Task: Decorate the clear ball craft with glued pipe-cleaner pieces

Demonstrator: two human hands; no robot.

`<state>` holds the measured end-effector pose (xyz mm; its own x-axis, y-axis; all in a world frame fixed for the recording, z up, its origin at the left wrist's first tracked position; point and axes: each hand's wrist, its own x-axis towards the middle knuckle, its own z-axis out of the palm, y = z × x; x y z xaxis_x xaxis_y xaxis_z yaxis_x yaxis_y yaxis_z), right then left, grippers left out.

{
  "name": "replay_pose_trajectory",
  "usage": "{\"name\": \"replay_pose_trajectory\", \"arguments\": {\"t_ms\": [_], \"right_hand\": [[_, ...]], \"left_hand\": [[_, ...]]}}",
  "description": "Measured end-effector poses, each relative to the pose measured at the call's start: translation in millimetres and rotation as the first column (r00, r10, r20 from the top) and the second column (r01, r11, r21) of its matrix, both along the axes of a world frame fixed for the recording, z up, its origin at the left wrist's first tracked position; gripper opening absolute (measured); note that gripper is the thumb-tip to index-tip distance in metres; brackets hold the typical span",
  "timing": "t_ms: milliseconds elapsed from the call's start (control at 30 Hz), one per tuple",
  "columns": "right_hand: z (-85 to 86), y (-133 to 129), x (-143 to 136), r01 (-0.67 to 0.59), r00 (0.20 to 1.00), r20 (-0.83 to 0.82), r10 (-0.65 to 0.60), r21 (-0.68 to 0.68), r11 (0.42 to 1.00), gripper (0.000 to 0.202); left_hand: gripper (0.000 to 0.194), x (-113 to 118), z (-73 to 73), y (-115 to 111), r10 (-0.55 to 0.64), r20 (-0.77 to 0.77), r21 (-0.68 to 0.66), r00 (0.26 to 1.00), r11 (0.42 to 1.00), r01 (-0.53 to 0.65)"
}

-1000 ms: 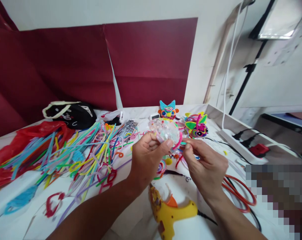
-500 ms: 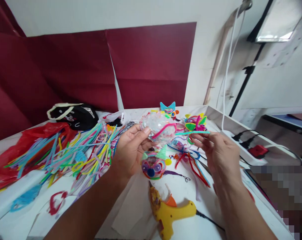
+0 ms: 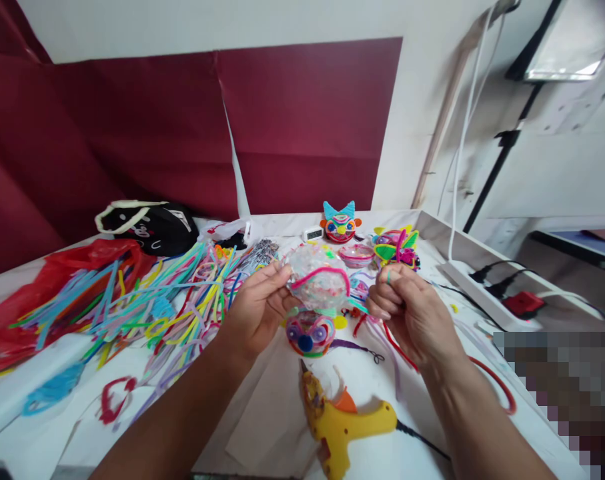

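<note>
Left tabletop: a red plastic bag and a wide spread of pipe cleaners take up the surface almost to the left hand.
Back edge: a black bag at left, a blue-eared ornament near the middle, the maroon covering behind them.
Room between forearms: white table shows around a pale sheet and a yellow glue gun, its cord running toward the right forearm.
Left hand: partly open, thumb and fingertips pinching the left end of the clear ball.
Clear ball: between the hands, a pink strip across its front; a purple-eyed ornament shows just below it, contact unclear.
Right hand: fingers curled in, gripping a turquoise stem that reaches toward the ball's right side.
Right edge: raised side board, with a white power strip along it, apart from the right hand.
</note>
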<state>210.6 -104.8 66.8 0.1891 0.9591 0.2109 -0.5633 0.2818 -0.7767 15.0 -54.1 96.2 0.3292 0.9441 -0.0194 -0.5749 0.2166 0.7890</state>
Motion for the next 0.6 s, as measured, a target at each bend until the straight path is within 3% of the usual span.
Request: {"name": "replay_pose_trajectory", "arguments": {"t_ms": [100, 167, 233, 300, 367, 433, 500, 600], "right_hand": [[-5.6, 0, 9, 0.069, 0.981, 0.185, -0.063, -0.023, 0.997, 0.022], [-7.7, 0, 15, 0.172, 0.948, 0.277, -0.159, -0.023, 0.985, 0.024], [-6.8, 1, 15, 0.238, 0.919, 0.315, -0.235, 0.029, 0.971, 0.022], [-4.2, -1, 7, 0.258, 0.857, 0.427, -0.29, 0.131, 0.957, 0.023], [-2.8, -5, -6, 0.293, 0.679, 0.608, -0.411, 0.289, 0.911, 0.03], [-4.2, -10, -20, 0.311, 0.436, 0.679, -0.59, 0.502, 0.807, 0.023], [-7.6, -14, -30, 0.272, 0.247, 0.614, -0.749, 0.698, 0.662, 0.018], [-12.5, -16, -38, 0.191, 0.097, 0.499, -0.861, 0.84, 0.508, 0.03]], "left_hand": [[0.007, -10, 5.9, 5, 0.092, -0.07, 0.101, 0.993, 0.991, -0.085], [0.007, -20, 12.8, 9, 0.323, -0.019, 0.294, 0.946, 0.906, -0.304], [0.012, -25, 17.8, 10, 0.419, 0.039, 0.368, 0.907, 0.838, -0.403], [0.017, -23, 17.1, 5, 0.461, 0.004, 0.43, 0.887, 0.8, -0.418], [0.023, -15, 10.1, -5, 0.42, -0.076, 0.432, 0.904, 0.831, -0.35], [0.026, -6, -0.1, -16, 0.409, -0.108, 0.424, 0.906, 0.843, -0.33], [0.024, 2, -9.6, -25, 0.386, -0.127, 0.424, 0.914, 0.854, -0.302], [0.019, 12, -19.0, -36, 0.344, -0.131, 0.446, 0.93, 0.858, -0.254]]}}
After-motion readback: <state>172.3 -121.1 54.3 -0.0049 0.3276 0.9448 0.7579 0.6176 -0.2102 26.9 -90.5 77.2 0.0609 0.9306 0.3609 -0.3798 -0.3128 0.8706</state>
